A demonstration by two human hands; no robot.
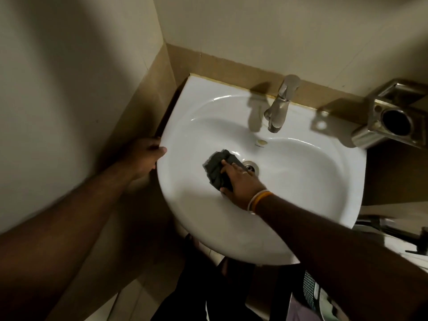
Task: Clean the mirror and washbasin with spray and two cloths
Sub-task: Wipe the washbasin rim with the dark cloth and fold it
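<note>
A white washbasin [301, 181] fills the middle of the view. Inside its bowl lies a dark grey cloth [216, 166], just left of the metal drain [251, 166]. My right hand [240, 181] presses down on the cloth, its thumb curled round the cloth's near edge. My left hand [144, 156] grips the basin's left rim, thumb on top and fingers under the edge. The mirror, the spray and a second cloth are out of view.
A metal tap [281, 105] stands at the basin's back edge. A steel holder [391, 119] is fixed to the wall at the right. A tiled wall closes in on the left. Dark objects lie low at the right edge.
</note>
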